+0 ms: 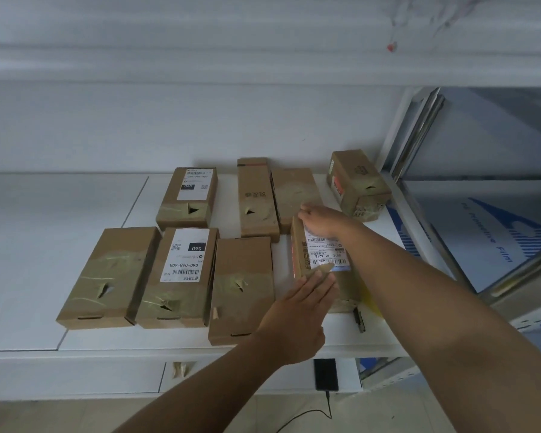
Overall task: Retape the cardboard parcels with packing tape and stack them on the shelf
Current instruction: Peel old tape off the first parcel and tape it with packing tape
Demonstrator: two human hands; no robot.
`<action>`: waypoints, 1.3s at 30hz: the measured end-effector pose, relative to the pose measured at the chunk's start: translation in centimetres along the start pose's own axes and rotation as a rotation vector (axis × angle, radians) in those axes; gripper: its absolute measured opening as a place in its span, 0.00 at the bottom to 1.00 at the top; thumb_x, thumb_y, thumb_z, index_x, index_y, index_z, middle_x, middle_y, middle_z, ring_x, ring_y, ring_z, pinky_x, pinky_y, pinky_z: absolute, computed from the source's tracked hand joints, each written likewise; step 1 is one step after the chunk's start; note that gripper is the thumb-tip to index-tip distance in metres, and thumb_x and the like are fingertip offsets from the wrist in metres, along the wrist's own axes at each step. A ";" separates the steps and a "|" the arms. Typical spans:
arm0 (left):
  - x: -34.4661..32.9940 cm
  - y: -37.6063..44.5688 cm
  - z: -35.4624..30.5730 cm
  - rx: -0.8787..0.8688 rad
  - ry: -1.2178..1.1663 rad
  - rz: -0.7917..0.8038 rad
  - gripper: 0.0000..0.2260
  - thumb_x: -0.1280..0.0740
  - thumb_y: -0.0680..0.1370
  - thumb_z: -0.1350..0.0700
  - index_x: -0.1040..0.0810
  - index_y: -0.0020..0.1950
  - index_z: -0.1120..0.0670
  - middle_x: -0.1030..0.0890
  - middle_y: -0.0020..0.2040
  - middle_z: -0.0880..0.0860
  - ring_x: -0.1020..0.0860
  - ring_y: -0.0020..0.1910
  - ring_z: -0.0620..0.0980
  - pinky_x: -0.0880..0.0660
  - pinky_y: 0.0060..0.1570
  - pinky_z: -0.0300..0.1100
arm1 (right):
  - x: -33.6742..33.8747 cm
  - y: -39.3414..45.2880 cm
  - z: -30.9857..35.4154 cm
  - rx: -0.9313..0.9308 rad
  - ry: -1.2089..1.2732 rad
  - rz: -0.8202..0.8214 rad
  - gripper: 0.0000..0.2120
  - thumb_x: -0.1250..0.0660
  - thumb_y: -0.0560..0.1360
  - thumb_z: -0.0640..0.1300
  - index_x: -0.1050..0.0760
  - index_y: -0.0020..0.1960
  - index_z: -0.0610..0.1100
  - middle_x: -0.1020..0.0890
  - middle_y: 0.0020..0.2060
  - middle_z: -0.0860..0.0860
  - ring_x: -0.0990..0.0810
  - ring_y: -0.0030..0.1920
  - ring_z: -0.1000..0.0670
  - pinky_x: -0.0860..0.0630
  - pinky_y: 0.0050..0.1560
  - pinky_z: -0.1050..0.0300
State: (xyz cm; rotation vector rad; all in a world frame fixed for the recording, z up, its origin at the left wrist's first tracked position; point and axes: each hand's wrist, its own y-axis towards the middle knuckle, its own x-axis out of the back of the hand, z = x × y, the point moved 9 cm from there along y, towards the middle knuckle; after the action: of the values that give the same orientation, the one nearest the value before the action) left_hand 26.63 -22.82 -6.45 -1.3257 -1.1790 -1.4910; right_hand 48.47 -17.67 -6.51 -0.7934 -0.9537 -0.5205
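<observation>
Several taped cardboard parcels lie flat on a white shelf (44,245). A parcel with a white shipping label (320,251) lies at the right of the front row. My right hand (320,218) grips its far end, fingers curled over the edge. My left hand (297,317) lies with straight fingers against the near end of its top, beside a loose tape flap. To the left lie a plain parcel (242,285), a parcel labelled 060 (181,276) and another plain parcel (110,276). No tape roll is in view.
The back row holds a labelled parcel (188,195), two long parcels (256,198) side by side and a small box (358,185) at the far right. A metal frame with blue-printed film (487,235) stands right. A black phone (325,375) on a cable hangs under the shelf edge.
</observation>
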 end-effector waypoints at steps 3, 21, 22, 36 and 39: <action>0.4 -0.6 0.4 0.016 -0.035 -0.001 0.33 0.40 0.76 0.46 0.44 0.79 0.56 0.40 0.80 0.57 0.44 0.79 0.55 0.46 0.76 0.51 | 0.1 0.0 0.1 -0.018 -0.019 0.009 0.30 0.58 0.80 0.63 0.45 0.80 0.53 0.43 0.80 0.50 0.42 0.78 0.45 0.43 0.75 0.38; 5.5 -10.3 20.7 0.704 -0.343 -0.058 0.23 0.36 0.82 0.52 0.33 0.75 0.55 0.31 0.75 0.53 0.33 0.73 0.53 0.36 0.71 0.48 | -2.7 -0.3 14.3 0.353 -0.280 -0.094 0.28 0.52 0.84 0.54 0.53 0.81 0.45 0.53 0.81 0.50 0.52 0.80 0.47 0.44 0.77 0.44; 5.0 -10.2 22.1 0.730 -0.354 -0.020 0.25 0.37 0.82 0.51 0.36 0.77 0.56 0.33 0.76 0.54 0.34 0.74 0.53 0.36 0.72 0.49 | -3.5 0.1 14.2 0.313 -0.288 -0.054 0.29 0.52 0.84 0.55 0.54 0.82 0.45 0.54 0.81 0.51 0.51 0.80 0.47 0.44 0.77 0.43; 1.7 -4.9 32.2 0.821 -0.452 0.171 0.29 0.36 0.79 0.50 0.42 0.77 0.58 0.39 0.77 0.55 0.33 0.71 0.60 0.29 0.65 0.60 | -6.0 1.0 13.4 0.103 -0.143 -0.049 0.36 0.47 0.82 0.60 0.57 0.81 0.45 0.57 0.81 0.50 0.58 0.80 0.48 0.56 0.78 0.42; 1.0 -4.5 32.4 0.801 -0.421 0.211 0.32 0.38 0.79 0.49 0.47 0.79 0.55 0.38 0.78 0.55 0.42 0.75 0.62 0.37 0.69 0.61 | -5.8 1.0 13.3 0.107 -0.096 -0.051 0.36 0.45 0.82 0.60 0.57 0.81 0.45 0.56 0.81 0.49 0.57 0.80 0.48 0.56 0.78 0.43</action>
State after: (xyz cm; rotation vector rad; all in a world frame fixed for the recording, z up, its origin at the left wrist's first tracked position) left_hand 30.10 9.67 -5.50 -1.1499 -1.6083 -0.4782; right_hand 39.52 -6.30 -7.39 -0.7042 -1.0842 -0.4750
